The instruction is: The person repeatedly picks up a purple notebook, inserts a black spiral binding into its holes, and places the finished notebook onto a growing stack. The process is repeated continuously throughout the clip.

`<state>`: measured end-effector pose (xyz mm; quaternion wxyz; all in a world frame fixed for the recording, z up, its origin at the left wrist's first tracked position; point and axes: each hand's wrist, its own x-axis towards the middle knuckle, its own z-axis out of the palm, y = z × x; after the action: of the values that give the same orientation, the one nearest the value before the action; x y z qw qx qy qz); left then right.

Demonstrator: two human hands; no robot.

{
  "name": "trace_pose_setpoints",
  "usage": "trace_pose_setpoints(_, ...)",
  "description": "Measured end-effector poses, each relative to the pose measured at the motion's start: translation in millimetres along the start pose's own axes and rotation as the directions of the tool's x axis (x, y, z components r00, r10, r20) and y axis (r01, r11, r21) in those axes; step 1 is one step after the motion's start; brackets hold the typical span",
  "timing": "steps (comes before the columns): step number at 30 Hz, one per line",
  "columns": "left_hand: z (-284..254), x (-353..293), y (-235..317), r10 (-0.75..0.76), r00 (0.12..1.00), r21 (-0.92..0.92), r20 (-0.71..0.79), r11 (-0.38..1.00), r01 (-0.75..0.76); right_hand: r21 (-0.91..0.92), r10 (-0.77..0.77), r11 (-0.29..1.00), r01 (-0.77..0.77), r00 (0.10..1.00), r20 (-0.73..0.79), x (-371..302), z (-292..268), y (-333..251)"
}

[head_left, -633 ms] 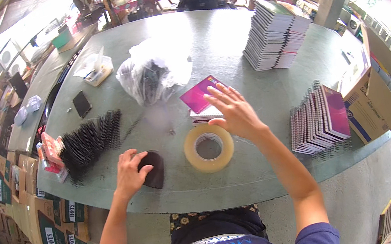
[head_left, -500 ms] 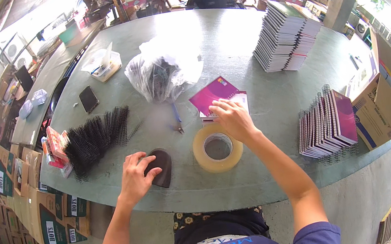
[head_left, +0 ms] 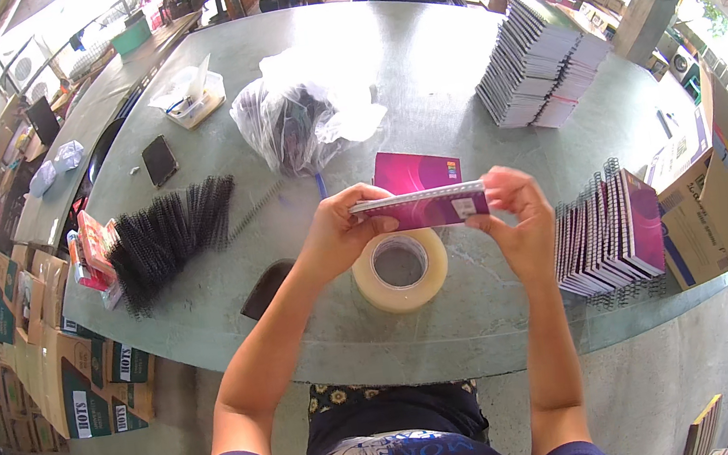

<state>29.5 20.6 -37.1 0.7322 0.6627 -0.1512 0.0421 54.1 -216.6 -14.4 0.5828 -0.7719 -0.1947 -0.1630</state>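
Observation:
A small purple notebook (head_left: 436, 207), its white page edge with a row of punched holes facing up, is held above the table. My left hand (head_left: 339, 238) is closed on its left end, thumb in front. At the other end my right hand (head_left: 519, 220) has thumb and fingers around the corner, the fingers slightly blurred. Just behind lies another purple notebook (head_left: 416, 166), partly hidden by the held one. A wide roll of clear tape (head_left: 376, 291) sits below the hands. Beside my left forearm is a dark flat piece (head_left: 267, 289), partly covered by the arm.
Black spiral coils (head_left: 170, 241) are heaped at left, near a phone (head_left: 159, 160) and a plastic tub (head_left: 199, 102). A clear plastic bag (head_left: 298, 125) stands behind. At right are coil-fitted notebooks (head_left: 606, 231), a tall notebook stack (head_left: 536, 63) and a cardboard box (head_left: 698, 218).
My left hand has left the dark flat piece and moved right to grip a notebook. My right hand has shifted right, and the notebook is now raised between both hands.

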Motion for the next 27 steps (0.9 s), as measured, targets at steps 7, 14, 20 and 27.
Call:
trace_pose_setpoints(7, 4, -16, -44, -0.182, 0.982, -0.220, -0.041, 0.961, 0.169, 0.369, 0.319, 0.830, -0.418, 0.899, 0.301, -40, 34, 56)
trace_pose_setpoints(14, -2, -14, -31, -0.223, 0.975, -0.152, 0.012, 0.963, 0.222, 0.472, 0.256, 0.814, -0.338, 0.939, 0.231, -34, 29, 45)
trace_pose_setpoints(20, 12, -5, -7, -0.190, 0.982, 0.226, -0.023, 0.956, 0.190, 0.489, 0.329, 0.778, -0.394, 0.919, 0.216, -51, 44, 52)
trace_pose_setpoints(27, -6, 8, 33, -0.206, 0.976, 0.504, 0.065, 0.851, 0.146, 0.402, 0.252, 0.837, -0.370, 0.914, 0.317, -25, 18, 27)
